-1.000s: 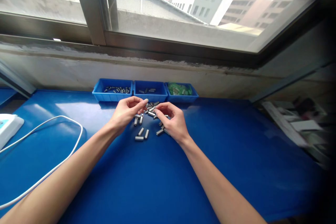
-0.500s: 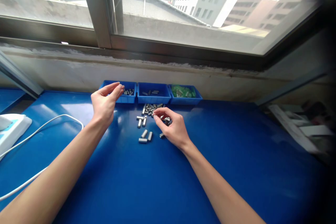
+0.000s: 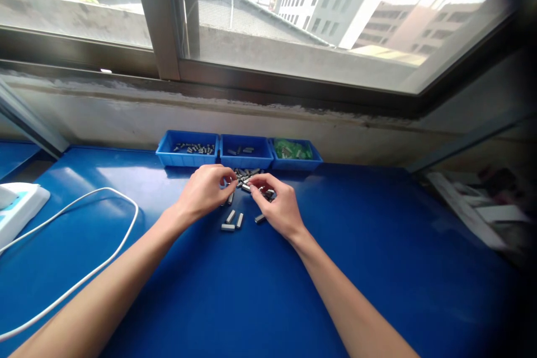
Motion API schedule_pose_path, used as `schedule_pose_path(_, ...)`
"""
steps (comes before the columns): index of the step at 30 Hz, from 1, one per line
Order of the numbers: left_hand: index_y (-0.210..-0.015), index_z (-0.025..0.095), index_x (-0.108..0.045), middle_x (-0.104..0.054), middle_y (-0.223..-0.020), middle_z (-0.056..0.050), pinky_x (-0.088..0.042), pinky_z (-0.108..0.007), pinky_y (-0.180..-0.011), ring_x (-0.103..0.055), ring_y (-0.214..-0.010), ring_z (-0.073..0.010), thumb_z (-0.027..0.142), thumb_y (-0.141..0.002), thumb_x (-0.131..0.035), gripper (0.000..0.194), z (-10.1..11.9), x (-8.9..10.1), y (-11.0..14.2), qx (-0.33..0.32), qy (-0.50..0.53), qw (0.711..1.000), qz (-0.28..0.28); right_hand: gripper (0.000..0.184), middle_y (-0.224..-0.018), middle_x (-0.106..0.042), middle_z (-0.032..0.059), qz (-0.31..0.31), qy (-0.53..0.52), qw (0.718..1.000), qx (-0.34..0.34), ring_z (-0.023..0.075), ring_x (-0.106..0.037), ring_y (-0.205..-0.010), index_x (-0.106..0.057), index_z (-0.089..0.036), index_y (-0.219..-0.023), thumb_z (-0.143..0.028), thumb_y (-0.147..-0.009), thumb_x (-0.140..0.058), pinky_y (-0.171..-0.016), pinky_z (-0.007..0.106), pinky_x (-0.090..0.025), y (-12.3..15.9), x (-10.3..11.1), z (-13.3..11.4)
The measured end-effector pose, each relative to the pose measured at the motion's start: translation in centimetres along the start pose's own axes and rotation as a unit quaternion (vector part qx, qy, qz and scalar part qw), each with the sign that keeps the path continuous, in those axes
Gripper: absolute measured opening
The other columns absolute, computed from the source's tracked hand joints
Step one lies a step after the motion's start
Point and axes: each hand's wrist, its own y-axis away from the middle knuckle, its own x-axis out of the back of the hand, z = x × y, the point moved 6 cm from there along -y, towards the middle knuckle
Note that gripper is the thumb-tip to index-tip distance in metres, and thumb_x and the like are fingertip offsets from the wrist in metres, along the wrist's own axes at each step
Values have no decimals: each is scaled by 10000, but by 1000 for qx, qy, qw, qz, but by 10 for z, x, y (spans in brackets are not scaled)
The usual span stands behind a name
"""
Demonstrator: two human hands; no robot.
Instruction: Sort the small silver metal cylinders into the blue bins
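My left hand (image 3: 207,191) is closed in a pinch over the left side of a pile of small metal standoffs (image 3: 251,172). Whatever its fingertips hold is too small to make out. Close beside it, my right hand (image 3: 280,204) pinches a silvery metal standoff (image 3: 246,188) between thumb and index finger. The fingertips of both hands are a short gap apart. Part of the pile is hidden behind the right hand's fingers. Nearer to me lie a few loose standoffs (image 3: 228,227), and another standoff (image 3: 259,218) rests by the right hand.
Three blue bins stand in a row against the wall: a left bin (image 3: 184,160) with small screws, a middle bin (image 3: 247,163) with a few metal pieces, and a right bin (image 3: 300,165) holding a green bag (image 3: 289,148). A white cable (image 3: 136,212) and power strip (image 3: 36,201) lie left.
My left hand has moved right and down from the left bin to the pile, beside my right hand. My right hand has hardly moved, and the standoff at its fingertips now shows.
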Motion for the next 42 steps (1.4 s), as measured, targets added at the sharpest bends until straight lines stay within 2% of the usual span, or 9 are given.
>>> schedule_pose_path(5, -918, 202, -751, -719, -861, -61, -469, -314, -718, -670, -839, -232, 295, -886, -608, 173, 5, -13, 6, -14, -106, 994, -34, 129, -938, -762, 34, -6, -4, 1000, 0, 178, -692, -794, -720, -208, -960, -270, -890, -632, -772, 296, -532, 1, 0, -1)
schedule_pose_path(11, -844, 180, -727, -705, -813, -68, -469, -327, -738, -645, -832, -234, 220, -887, -577, 161, 7, -19, 8, -18, -110, 994, -24, 112, -924, -766, 30, -3, -11, 1000, 4, 174, -698, -796, -727, -205, -932, -257, -880, -643, -767, 289, -531, -1, 1, -4)
schedule_pose_path(16, -902, 179, -750, -740, -865, -62, -489, -313, -759, -652, -800, -206, 223, -875, -608, 151, 5, -14, 5, -29, 2, 999, 28, 122, -929, -765, 31, -3, -7, 1000, -1, 178, -687, -792, -729, -210, -942, -270, -884, -640, -768, 301, -531, -1, 2, -1)
schedule_pose_path(19, -972, 185, -769, -761, -900, -56, -491, -284, -741, -661, -778, -189, 326, -883, -650, 205, 1, -7, 2, 16, 128, 991, 44, 135, -947, -763, 34, -6, -13, 1000, -7, 181, -686, -799, -728, -213, -955, -285, -892, -633, -771, 310, -533, 0, 1, 2)
schedule_pose_path(23, -861, 158, -756, -730, -810, -48, -447, -248, -672, -624, -733, -165, 485, -833, -723, 331, -8, -9, 0, 131, 323, 937, 12, 140, -953, -758, 43, -4, -65, 997, -35, 186, -692, -812, -724, -208, -946, -317, -884, -663, -765, 312, -538, 0, 0, 8)
schedule_pose_path(26, -738, 134, -693, -633, -705, -12, -414, -216, -643, -521, -644, -99, 535, -790, -769, 412, -11, -11, 0, 181, 464, 867, 14, 193, -921, -762, 57, -4, -178, 981, -75, 190, -702, -808, -710, -197, -936, -376, -861, -709, -764, 315, -548, -2, -3, 13)
schedule_pose_path(30, -708, 113, -649, -598, -741, -8, -417, -176, -617, -478, -616, -51, 513, -733, -835, 442, -11, -17, 1, 229, 580, 782, 1, 243, -861, -766, 52, 12, -276, 954, -117, 165, -688, -735, -716, -193, -906, -416, -822, -761, -749, 311, -549, -4, -3, 17)
schedule_pose_path(37, -788, 106, -674, -656, -729, -20, -472, -150, -630, -573, -621, -45, 433, -727, -867, 385, -23, -15, 1, 253, 594, 763, 26, 245, -823, -761, 43, 23, -284, 951, -124, 149, -675, -719, -725, -185, -884, -415, -816, -774, -721, 284, -531, -4, 0, 20)
schedule_pose_path(42, -971, 98, -693, -757, -924, -110, -550, -193, -803, -726, -853, -126, 278, -740, -866, 340, -45, 6, 2, 275, 590, 739, 171, 247, -819, -755, 45, 15, -272, 955, -118, 145, -666, -713, -722, -177, -879, -415, -825, -762, -715, 282, -533, -5, 0, 18)
